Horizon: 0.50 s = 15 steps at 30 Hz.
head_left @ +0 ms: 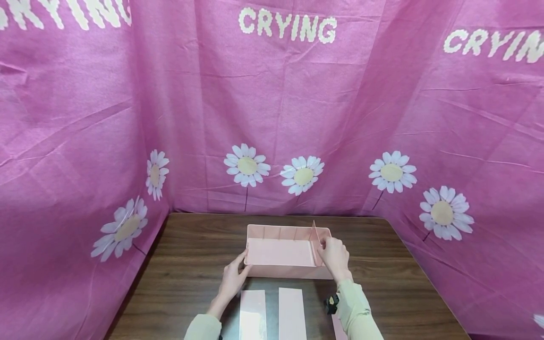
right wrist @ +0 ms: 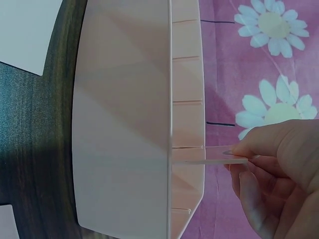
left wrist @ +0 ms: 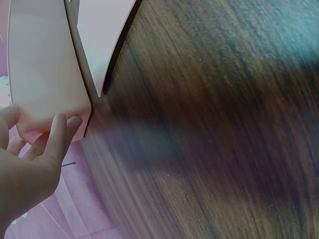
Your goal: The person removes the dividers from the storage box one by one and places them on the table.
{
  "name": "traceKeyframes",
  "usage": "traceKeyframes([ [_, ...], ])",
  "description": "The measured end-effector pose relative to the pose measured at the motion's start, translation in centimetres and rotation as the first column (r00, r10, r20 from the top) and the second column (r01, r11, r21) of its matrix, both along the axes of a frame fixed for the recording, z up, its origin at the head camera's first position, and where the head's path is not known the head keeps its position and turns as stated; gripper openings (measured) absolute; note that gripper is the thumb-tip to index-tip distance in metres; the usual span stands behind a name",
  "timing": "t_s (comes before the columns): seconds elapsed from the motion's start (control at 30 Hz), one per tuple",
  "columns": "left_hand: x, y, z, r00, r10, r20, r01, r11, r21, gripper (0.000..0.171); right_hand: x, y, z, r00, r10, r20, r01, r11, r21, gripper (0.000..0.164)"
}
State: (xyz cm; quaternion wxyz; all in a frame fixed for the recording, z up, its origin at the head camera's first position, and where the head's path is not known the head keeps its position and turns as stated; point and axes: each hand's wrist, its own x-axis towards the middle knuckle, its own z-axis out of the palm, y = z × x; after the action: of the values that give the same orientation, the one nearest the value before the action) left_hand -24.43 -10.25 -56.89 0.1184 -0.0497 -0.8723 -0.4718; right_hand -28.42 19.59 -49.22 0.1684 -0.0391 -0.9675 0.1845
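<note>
A pink storage box [head_left: 280, 271] with slotted inner walls stands on the wooden table. My left hand [head_left: 233, 279] grips its left end, and in the left wrist view the fingers [left wrist: 57, 134] bend against the end wall. Close to the box's right end, my right hand [head_left: 335, 257] pinches a thin pink divider [head_left: 315, 233] between thumb and fingers. The divider stands crosswise in the box, its far top corner above the back rim. Edge-on in the right wrist view, the divider [right wrist: 214, 162] lies close to one wall slot.
In front of the box lie two flat pink dividers, a left one [head_left: 253, 311] and a middle one [head_left: 292, 311]. A third pink divider [head_left: 338, 327] is partly hidden under my right sleeve [head_left: 354, 307]. A purple cloth [head_left: 280, 108] with daisies hangs around the table [head_left: 191, 245].
</note>
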Motion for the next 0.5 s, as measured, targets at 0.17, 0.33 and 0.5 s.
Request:
traceKeyframes([
  [0.17,0.02,0.00,-0.01,1.000,0.001,0.006,-0.001,1.000,-0.001,0.048,0.12,0.02,0.11,1.000,-0.005,0.006,0.005,1.000,0.003,0.003],
  [0.33,0.03,0.02,-0.09,1.000,-0.001,0.008,0.001,1.000,0.003,0.048,0.24,-0.05,0.15,1.000,-0.007,-0.017,0.007,1.000,0.000,0.005],
  [0.5,0.00,0.00,-0.18,1.000,-0.013,0.007,0.013,1.000,0.017,0.049,0.24,-0.06,0.24,1.000,-0.001,-0.022,0.001,1.000,-0.001,0.004],
])
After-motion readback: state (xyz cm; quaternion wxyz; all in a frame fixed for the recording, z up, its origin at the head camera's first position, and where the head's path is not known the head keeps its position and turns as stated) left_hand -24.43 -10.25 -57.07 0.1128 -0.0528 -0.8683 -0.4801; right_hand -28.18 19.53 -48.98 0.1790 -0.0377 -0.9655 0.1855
